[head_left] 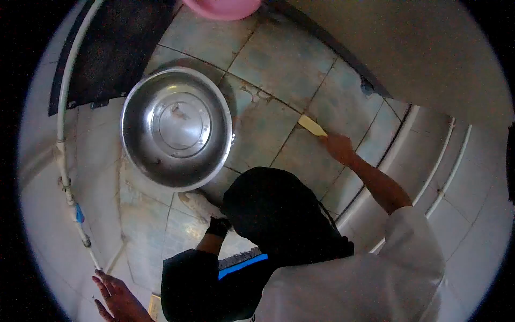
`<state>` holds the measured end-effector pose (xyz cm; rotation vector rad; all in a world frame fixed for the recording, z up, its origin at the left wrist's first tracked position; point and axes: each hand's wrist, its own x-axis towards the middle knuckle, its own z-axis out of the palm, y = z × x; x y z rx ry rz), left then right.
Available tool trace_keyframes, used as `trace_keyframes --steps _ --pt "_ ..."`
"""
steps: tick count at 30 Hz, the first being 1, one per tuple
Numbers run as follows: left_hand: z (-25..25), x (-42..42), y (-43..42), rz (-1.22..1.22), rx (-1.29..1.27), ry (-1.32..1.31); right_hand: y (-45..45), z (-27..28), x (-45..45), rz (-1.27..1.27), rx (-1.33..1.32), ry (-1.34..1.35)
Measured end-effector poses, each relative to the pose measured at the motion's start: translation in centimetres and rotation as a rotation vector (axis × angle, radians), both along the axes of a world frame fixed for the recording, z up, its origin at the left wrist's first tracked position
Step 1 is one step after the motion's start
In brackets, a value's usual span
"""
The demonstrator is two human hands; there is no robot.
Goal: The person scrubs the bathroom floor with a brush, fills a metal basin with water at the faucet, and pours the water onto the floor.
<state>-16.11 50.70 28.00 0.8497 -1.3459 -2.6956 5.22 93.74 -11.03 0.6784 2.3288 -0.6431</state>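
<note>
My right hand [339,149], at the end of a reaching arm, is closed around one end of a flat, pale-yellow brush-shaped piece [312,126]. Its free end points up and left over the floor tiles; whether it touches them I cannot tell. At the lower left, my left hand [119,298] has its fingers apart and holds nothing. Its fingertips are by the lower end of a white wall pipe [68,189]; contact is unclear. Between the hands, a wide steel basin [182,169] rests on the floor, with small dark bits inside.
Part of a pink basin [225,9] shows at the top edge. A dark panel [115,51] stands at the upper left. Pale pipes [449,166] run along the right wall. My shoe [197,205] is close to the steel basin on the stained tiled floor [273,70].
</note>
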Motion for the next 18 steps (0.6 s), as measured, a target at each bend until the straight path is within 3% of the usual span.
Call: trace_keyframes --steps 2,5,6,8,10,13,16,18 --pt "0.0 -0.4 0.1 0.131 -0.344 -0.056 -1.2 -1.8 -3.5 0.085 -0.028 0.094" --pt "-0.2 0.1 0.1 0.103 -0.263 -0.034 -2.4 -4.5 -10.4 0.221 0.006 -0.007" --pt "0.1 0.2 -0.3 -0.003 -0.026 -0.002 -2.5 -4.5 -11.0 0.28 0.01 -0.009" --pt "0.3 0.3 -1.2 -0.005 0.041 -0.025 -0.1 -2.0 -2.1 0.318 0.025 -0.021" --pt "0.5 0.0 -1.5 -0.006 0.019 -0.006 0.6 -3.6 -0.1 0.372 0.034 -0.013" --pt "0.6 0.1 -1.0 -0.037 -0.056 0.069 -1.9 -6.2 -0.2 0.044 -0.059 0.273" --pt "0.4 -0.1 0.1 0.13 -0.268 -0.066 -6.4 -7.3 3.4 0.068 0.056 0.357" --pt "0.1 -0.2 -0.2 0.126 -0.242 -0.054 -6.8 -7.2 4.1 0.085 0.122 0.399"
